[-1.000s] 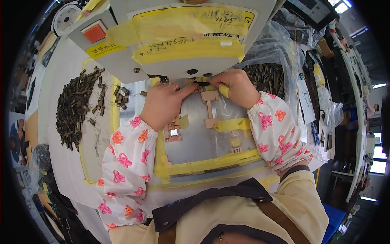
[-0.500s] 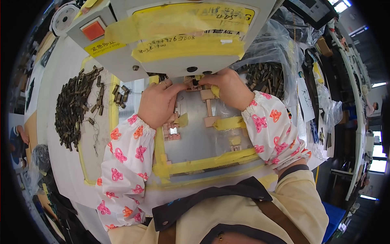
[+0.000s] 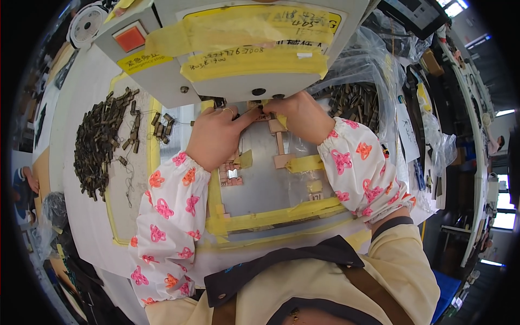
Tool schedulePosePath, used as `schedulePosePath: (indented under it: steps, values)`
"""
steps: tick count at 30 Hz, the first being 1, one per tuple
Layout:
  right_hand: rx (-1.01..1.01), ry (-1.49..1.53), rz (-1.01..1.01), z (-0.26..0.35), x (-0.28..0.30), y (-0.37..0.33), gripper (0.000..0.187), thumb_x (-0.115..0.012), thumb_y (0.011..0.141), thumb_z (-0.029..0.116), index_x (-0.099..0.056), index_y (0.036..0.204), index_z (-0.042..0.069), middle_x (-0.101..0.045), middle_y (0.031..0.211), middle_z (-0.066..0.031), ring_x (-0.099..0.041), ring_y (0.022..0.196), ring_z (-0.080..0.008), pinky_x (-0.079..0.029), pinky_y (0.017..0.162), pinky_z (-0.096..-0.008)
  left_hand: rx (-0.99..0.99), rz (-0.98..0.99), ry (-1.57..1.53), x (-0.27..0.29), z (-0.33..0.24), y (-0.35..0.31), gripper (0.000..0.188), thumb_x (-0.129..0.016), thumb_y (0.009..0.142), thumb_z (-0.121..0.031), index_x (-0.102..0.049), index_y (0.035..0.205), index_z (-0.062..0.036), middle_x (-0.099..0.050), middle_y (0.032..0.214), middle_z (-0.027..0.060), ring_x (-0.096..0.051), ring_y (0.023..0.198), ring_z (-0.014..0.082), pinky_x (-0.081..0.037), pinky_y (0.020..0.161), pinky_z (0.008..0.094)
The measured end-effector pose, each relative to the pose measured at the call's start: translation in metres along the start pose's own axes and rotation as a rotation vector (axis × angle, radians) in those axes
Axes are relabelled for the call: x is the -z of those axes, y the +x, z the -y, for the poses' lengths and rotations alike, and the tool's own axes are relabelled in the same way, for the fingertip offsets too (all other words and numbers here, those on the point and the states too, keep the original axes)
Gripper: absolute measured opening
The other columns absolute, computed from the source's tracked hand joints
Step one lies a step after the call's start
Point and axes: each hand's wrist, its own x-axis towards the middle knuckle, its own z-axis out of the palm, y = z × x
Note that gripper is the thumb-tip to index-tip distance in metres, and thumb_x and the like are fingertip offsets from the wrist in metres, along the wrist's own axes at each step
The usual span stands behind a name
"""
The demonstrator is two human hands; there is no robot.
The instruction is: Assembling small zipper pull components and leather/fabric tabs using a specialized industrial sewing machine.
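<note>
Both of my hands reach in under the front of a grey machine (image 3: 257,103). My left hand (image 3: 216,135), a ring on one finger, points a digit rightward to the middle, its other fingertips partly hidden by the machine. From the right, my right hand (image 3: 304,116) brings its closed fingers to the same spot. The fingertips of both hands meet over a small part that they cover. Just beneath are pinkish blocks (image 3: 277,126) fixed on a metal plate (image 3: 252,197) edged with yellow tape. More small pinkish blocks (image 3: 234,180) sit below my left hand.
A heap of small dark brown wired pieces (image 3: 100,143) lies at left, with a few more (image 3: 162,127) nearer the plate. Another dark heap (image 3: 355,105) rests in clear plastic at right. A red square button (image 3: 130,39) is on the machine's left side.
My left hand's extended digit has moved slightly right to meet my right fingertips. A small dark part seen between them before is now covered. The view has shifted slightly.
</note>
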Motion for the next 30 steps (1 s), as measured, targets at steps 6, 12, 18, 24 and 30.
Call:
schedulePosePath:
  steps: [6,12,18,24,30]
  values:
    - [-0.036,0.006,0.041,0.018,0.008,0.012,0.011,-0.059,0.068,0.008,-0.065,0.076,0.006,-0.062,0.076,-0.0144,-0.061,0.074,-0.0320,-0.049,0.065,-0.0396,-0.004,0.107,0.088,0.017,0.001,0.005,0.034,-0.055,0.070,-0.009,-0.063,0.101,-0.0204,-0.052,0.066,0.0057,-0.057,0.062,0.0247,-0.046,0.057,0.0362]
    - [0.035,-0.150,0.040,0.014,0.009,-0.003,0.016,-0.060,0.067,0.008,-0.069,0.080,0.006,-0.064,0.078,-0.0141,-0.062,0.074,-0.0301,-0.049,0.066,-0.0379,0.071,-0.071,-0.129,-0.010,0.007,-0.012,0.036,-0.055,0.069,-0.006,-0.059,0.104,-0.0153,-0.061,0.076,0.0088,-0.060,0.068,0.0280,-0.048,0.064,0.0379]
    - [0.039,-0.164,0.047,0.021,0.010,-0.003,0.020,-0.061,0.066,0.007,-0.070,0.084,0.006,-0.064,0.087,-0.0134,-0.060,0.088,-0.0291,-0.046,0.080,-0.0394,0.037,-0.073,-0.019,-0.009,0.013,-0.017,0.032,-0.054,0.071,-0.008,-0.061,0.102,-0.0155,-0.061,0.072,0.0089,-0.061,0.066,0.0283,-0.048,0.062,0.0385]
    - [0.017,-0.178,0.096,0.015,0.014,0.003,0.019,-0.061,0.067,0.008,-0.070,0.083,0.009,-0.065,0.086,-0.0113,-0.059,0.090,-0.0287,-0.045,0.080,-0.0374,0.045,-0.097,-0.073,-0.008,0.017,-0.008,0.028,-0.054,0.072,-0.009,-0.063,0.097,-0.0167,-0.060,0.068,0.0089,-0.060,0.060,0.0290,-0.048,0.056,0.0397]
    - [0.040,-0.166,0.088,0.011,0.013,0.002,0.023,-0.061,0.065,0.008,-0.070,0.086,0.011,-0.064,0.089,-0.0103,-0.058,0.093,-0.0274,-0.042,0.082,-0.0384,0.045,-0.053,-0.037,-0.003,0.014,-0.009,0.028,-0.054,0.073,-0.009,-0.063,0.098,-0.0163,-0.061,0.071,0.0083,-0.060,0.062,0.0293,-0.048,0.059,0.0388]
